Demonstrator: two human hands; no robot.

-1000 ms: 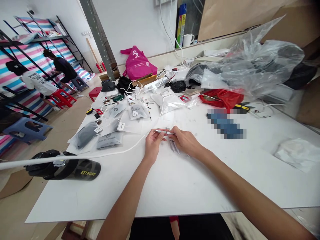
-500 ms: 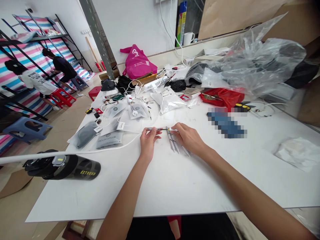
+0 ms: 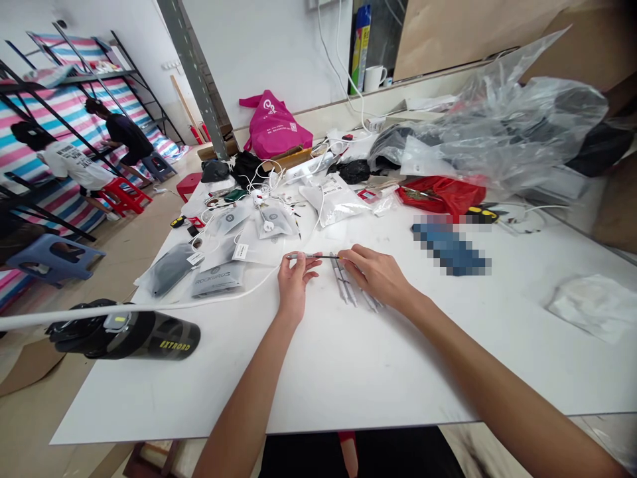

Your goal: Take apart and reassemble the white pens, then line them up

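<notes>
In the head view, my left hand (image 3: 293, 282) pinches the grey end of a pen (image 3: 299, 256) between thumb and fingertips, above the white table. A thin dark pen refill (image 3: 328, 257) runs from that end across to my right hand (image 3: 377, 272). The fingertips of my right hand are closed at the far end of the refill; what exactly they grip there is partly hidden. Several white pens (image 3: 343, 282) lie side by side on the table, partly under my right hand.
A black bottle (image 3: 144, 334) lies at the left behind a white cable (image 3: 209, 302). Packaged grey pouches (image 3: 217, 279), cords and a pink bag (image 3: 276, 126) crowd the back of the table (image 3: 358, 378). A crumpled white wrapper (image 3: 594, 302) rests at the right. Two people sit far left.
My right hand has shifted slightly right, away from my left. More of the dark refill shows between them, and the white piece at my right fingertips is less visible.
</notes>
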